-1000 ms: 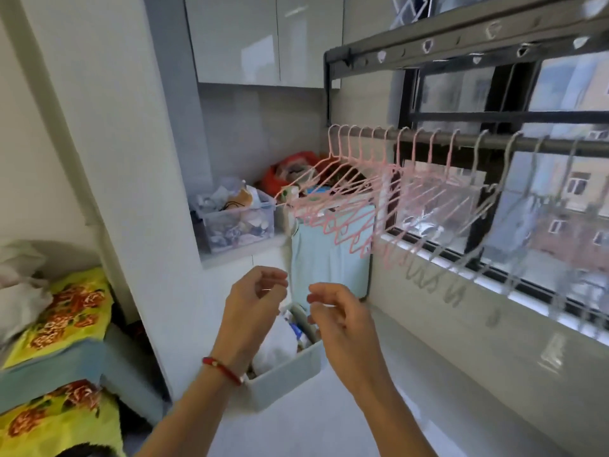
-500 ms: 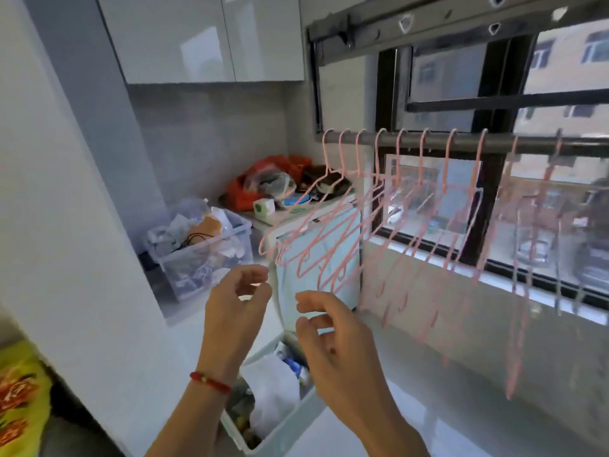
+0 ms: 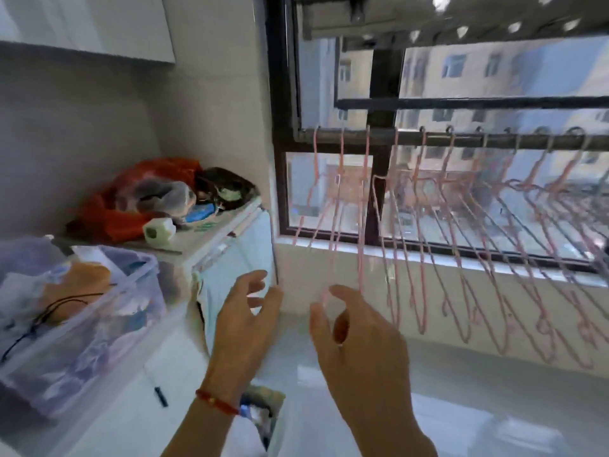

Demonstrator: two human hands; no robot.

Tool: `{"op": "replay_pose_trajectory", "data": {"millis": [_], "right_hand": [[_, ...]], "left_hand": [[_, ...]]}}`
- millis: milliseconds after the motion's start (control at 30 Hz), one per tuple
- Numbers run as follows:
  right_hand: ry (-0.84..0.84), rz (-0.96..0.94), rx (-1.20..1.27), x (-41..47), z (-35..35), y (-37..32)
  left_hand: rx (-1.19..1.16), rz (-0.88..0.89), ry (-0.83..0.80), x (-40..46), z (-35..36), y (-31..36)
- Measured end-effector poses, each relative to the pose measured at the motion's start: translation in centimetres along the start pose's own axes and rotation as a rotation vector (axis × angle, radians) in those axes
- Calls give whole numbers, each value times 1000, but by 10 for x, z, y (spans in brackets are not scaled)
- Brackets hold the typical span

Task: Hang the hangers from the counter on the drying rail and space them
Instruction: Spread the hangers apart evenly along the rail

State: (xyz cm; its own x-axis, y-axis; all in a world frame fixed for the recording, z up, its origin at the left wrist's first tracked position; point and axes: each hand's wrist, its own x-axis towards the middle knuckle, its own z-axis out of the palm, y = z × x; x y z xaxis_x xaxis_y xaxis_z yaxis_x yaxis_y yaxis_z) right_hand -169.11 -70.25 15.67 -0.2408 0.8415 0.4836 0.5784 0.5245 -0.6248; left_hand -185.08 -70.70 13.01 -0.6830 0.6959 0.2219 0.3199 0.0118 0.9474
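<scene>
On the rail (image 3: pixel 494 140): pink hangers (image 3: pixel 418 232), likely light, springy wire; grip below the hook.
Left hand (image 3: pixel 244 321): fingers spread, empty.
Right hand (image 3: pixel 359 344): loosely curled, holding nothing.

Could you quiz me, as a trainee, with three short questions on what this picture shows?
1. True or false: the pink hangers hang on the drying rail.
2. The left hand holds: A) a hanger B) nothing C) a bag.
3. Fill in: the red plastic bag lies ___ of the window.

Key: 1 true; 2 B; 3 left. The right hand also holds nothing.
</scene>
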Motion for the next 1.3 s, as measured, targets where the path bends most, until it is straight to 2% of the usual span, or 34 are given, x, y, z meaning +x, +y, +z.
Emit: {"op": "replay_pose_trajectory", "data": {"millis": [133, 300, 633, 967, 1300], "right_hand": [[-77, 196, -252, 9, 12, -25], [-129, 281, -401, 13, 23, -36], [-96, 263, -412, 8, 38, -32], [-53, 224, -408, 9, 38, -24], [-60, 234, -379, 10, 36, -17]], "left_hand": [[-316, -237, -267, 13, -5, -1], [-334, -226, -409, 11, -4, -4], [-362, -136, -524, 2, -8, -7], [-307, -87, -525, 0, -1, -2], [-309, -121, -518, 3, 4, -4]]}}
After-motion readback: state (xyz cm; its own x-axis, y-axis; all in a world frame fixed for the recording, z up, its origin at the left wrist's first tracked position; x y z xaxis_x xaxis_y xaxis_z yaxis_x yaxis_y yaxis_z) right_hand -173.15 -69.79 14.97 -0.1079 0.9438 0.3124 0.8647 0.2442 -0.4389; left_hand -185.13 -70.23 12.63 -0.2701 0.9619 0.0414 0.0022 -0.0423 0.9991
